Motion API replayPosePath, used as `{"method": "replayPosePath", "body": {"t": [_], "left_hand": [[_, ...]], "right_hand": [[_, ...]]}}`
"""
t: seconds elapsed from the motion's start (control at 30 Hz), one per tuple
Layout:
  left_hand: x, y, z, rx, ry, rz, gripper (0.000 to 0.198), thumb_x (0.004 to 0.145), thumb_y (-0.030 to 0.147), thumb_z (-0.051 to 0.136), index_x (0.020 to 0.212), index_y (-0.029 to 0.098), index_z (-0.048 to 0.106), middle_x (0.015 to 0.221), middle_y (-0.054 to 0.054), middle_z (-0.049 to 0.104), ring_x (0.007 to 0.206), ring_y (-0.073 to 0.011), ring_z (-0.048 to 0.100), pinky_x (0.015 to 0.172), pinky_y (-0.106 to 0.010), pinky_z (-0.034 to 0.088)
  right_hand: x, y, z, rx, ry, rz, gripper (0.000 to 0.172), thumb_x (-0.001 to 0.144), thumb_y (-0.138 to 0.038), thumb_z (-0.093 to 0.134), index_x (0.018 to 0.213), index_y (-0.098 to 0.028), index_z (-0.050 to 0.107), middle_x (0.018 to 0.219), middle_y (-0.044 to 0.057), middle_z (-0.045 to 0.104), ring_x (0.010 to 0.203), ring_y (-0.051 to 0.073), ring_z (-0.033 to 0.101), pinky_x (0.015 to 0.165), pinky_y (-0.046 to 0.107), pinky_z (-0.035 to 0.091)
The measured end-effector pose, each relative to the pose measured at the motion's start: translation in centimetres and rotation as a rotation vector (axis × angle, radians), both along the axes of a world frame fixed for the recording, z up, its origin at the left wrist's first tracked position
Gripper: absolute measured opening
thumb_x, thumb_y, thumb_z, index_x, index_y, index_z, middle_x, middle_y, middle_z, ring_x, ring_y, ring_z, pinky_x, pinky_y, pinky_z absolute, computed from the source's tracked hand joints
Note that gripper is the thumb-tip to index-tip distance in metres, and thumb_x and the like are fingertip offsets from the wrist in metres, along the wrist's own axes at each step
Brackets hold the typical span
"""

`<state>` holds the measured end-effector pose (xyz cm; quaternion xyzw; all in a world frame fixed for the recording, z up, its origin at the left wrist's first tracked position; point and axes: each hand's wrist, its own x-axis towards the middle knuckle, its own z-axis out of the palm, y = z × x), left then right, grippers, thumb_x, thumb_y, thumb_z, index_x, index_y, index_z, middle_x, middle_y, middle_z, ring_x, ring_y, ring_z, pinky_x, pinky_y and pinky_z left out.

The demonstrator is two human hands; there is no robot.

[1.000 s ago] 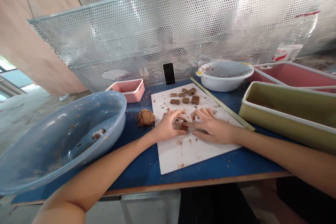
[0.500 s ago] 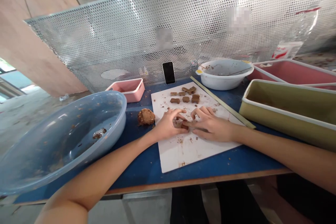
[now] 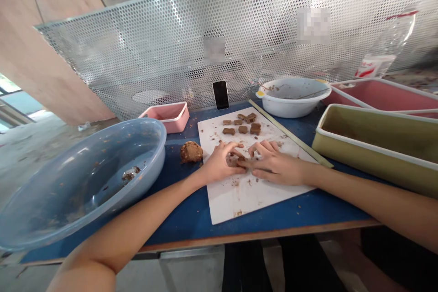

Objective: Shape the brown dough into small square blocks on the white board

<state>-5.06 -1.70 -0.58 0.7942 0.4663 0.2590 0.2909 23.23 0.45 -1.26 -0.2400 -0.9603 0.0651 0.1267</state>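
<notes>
A small piece of brown clay (image 3: 241,159) lies low over the white board (image 3: 226,207), mostly hidden between my hands. My left hand (image 3: 222,162) curves round it from the left, thumb near the board and fingers bent above. From the right, my right hand (image 3: 272,163) reaches in, its index finger stretched out against the clay and its other fingers spread. Beyond my hands, several shaped clay pieces (image 3: 242,129) stand in loose rows on the board. A rough clay lump (image 3: 190,152) rests on the blue table, just left of the board.
A large blue basin (image 3: 150,182) fills the left side, with a small pink box (image 3: 171,123) behind it. At the back stand a phone (image 3: 221,95) and a white basin (image 3: 290,108). A flat strip (image 3: 290,134) lies along the board's right edge, near an olive planter (image 3: 369,155).
My hands stay almost in place around the clay, with only a slight shift of the fingers. The whole view has moved a few pixels.
</notes>
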Motion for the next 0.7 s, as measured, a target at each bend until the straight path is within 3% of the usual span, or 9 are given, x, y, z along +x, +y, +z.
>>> {"method": "replayPosePath", "body": {"t": [0.17,0.27,0.4,0.53,0.63,0.7], "left_hand": [[0.02,-0.09,0.10,-0.006,0.004,0.015,0.086,0.078,0.046,0.105,0.152,0.028,0.067,0.130,-0.010,0.081,0.147,-0.0400,0.059,0.128,-0.060,0.045],[0.07,-0.15,0.13,-0.015,0.002,0.005,0.083,0.080,0.046,0.104,0.152,0.029,0.067,0.126,-0.010,0.082,0.149,-0.0404,0.059,0.128,-0.060,0.045],[-0.01,-0.12,-0.05,-0.016,0.002,0.023,0.085,0.079,0.044,0.105,0.153,0.029,0.067,0.131,-0.011,0.078,0.145,-0.0396,0.061,0.128,-0.061,0.045],[-0.07,-0.05,-0.15,-0.007,0.006,0.007,0.085,0.080,0.046,0.105,0.154,0.028,0.067,0.128,-0.011,0.079,0.146,-0.0402,0.060,0.128,-0.060,0.045],[-0.05,-0.03,-0.06,-0.004,0.014,0.022,0.086,0.078,0.048,0.105,0.153,0.029,0.068,0.131,-0.012,0.077,0.144,-0.0403,0.061,0.127,-0.061,0.046],[-0.02,-0.03,0.02,-0.003,0.011,0.012,0.085,0.078,0.048,0.105,0.152,0.029,0.068,0.129,-0.011,0.077,0.143,-0.0398,0.061,0.127,-0.060,0.046]], "right_hand": [[0.03,-0.12,-0.01,0.032,0.023,-0.083,0.055,0.122,-0.056,0.037,0.170,-0.046,0.061,0.136,0.016,0.060,0.123,0.037,0.052,0.107,0.057,0.042],[0.02,-0.15,0.06,0.019,-0.012,-0.020,0.054,0.121,-0.058,0.038,0.169,-0.048,0.062,0.138,0.016,0.060,0.124,0.037,0.051,0.106,0.057,0.041],[0.05,-0.24,0.19,0.062,0.014,-0.072,0.056,0.122,-0.058,0.036,0.170,-0.046,0.061,0.135,0.016,0.060,0.123,0.037,0.050,0.107,0.058,0.041],[0.17,-0.30,0.25,0.047,-0.018,0.009,0.055,0.122,-0.059,0.036,0.169,-0.047,0.062,0.140,0.015,0.059,0.126,0.037,0.050,0.109,0.059,0.040],[0.20,-0.32,0.23,0.053,-0.001,-0.070,0.055,0.122,-0.058,0.036,0.167,-0.046,0.064,0.139,0.015,0.059,0.124,0.036,0.051,0.110,0.059,0.039],[0.17,-0.33,0.22,0.034,-0.016,-0.042,0.054,0.122,-0.059,0.037,0.167,-0.047,0.064,0.141,0.014,0.059,0.125,0.036,0.051,0.110,0.059,0.039]]}}
